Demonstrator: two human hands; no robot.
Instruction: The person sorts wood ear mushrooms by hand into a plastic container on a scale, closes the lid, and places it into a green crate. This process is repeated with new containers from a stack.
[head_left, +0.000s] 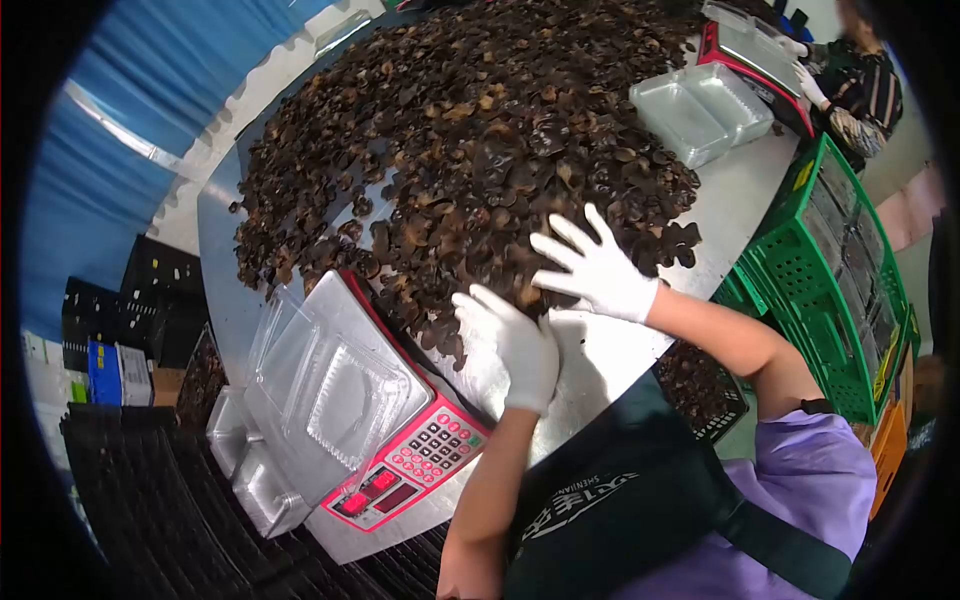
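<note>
Dark brown, almost black dried fungus pieces (480, 130) lie in a big loose heap covering most of a bare metal table (740, 190). The pieces are thin, curled and crinkled like wood-ear mushroom. Some show lighter tan undersides, and a few strays are scattered at the heap's edges. The heap runs from the far end of the table down to both gloved hands at its near edge.

Both hands wear white gloves; forearms are bare.
- Left hand (512, 345): back of hand to camera, fingers bent down and close together on the heap's near rim, just beside the scale. Can't tell whether it grips any pieces.
- Right hand (597, 270): palm down on the heap edge w/ fingers spread wide, nothing held. It sits just beside the left hand, slightly farther into the heap.

Left of the hands is a silver scale (410, 470) w/ a red keypad panel and a lit red display. An empty clear plastic clamshell tray (330, 385) sits open on its platform. More clear trays (245, 470) are stacked at the scale's left side.

More empty clear trays (700, 110) lie at the heap's far right. Green plastic crates (800, 260) stand along the table's right side. A dark basket (700, 385) holding more fungus is partly visible under the right arm.

At top right, another person's white-gloved hand (808, 85) is near a second scale (750, 50).
</note>
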